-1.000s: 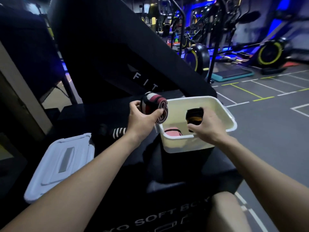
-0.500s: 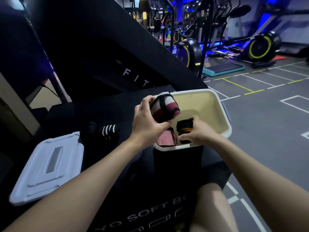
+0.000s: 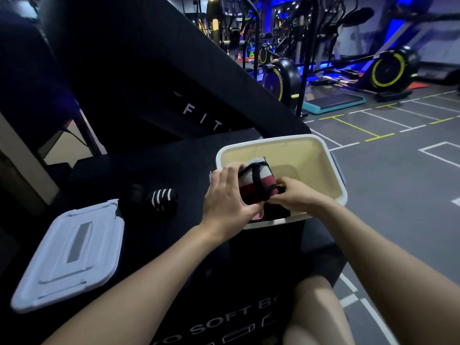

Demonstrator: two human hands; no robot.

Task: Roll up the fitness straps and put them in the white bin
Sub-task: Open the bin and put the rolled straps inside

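The white bin stands on a black soft box, its cream inside showing. My left hand grips a rolled red, white and black strap and holds it inside the bin's near left corner. My right hand reaches into the bin right beside that roll, fingers curled on a dark rolled strap that is mostly hidden. A pink strap peeks out below my left hand, next to a dark one. A black-and-white striped rolled strap lies on the box left of the bin, beside a black rolled strap.
The bin's white lid lies flat at the left on the black soft box. A tall black padded block rises behind. My bare knee shows below. Rowing machines and a step platform stand on the grey floor to the right.
Both hands have gone down into the bin. The red and white roll moved from above the rim to inside it, and the black roll in my right hand sank out of sight.
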